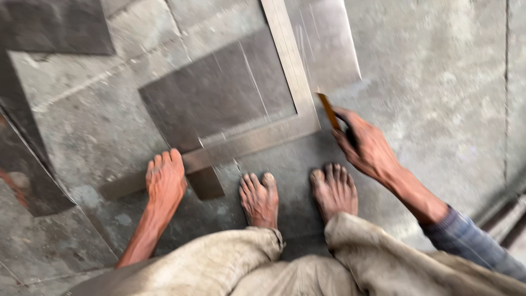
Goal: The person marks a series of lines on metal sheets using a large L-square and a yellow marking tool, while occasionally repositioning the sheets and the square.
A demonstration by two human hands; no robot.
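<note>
Lying flat on dark grey metal sheet (219, 93), large steel L-shaped square (285, 82) ran one arm up, other arm leftward along sheet's near edge. Left hand (164, 183) pressed palm-down on end of that lower arm, fingers spread flat, gripping nothing. Right hand (364, 145) sat just beside square's corner, fingers closed round thin brown marking stick (327, 109), tip near corner. Two bare feet (296, 194) stood just below square on grey concrete floor (438, 82). Picture blurred.
</note>
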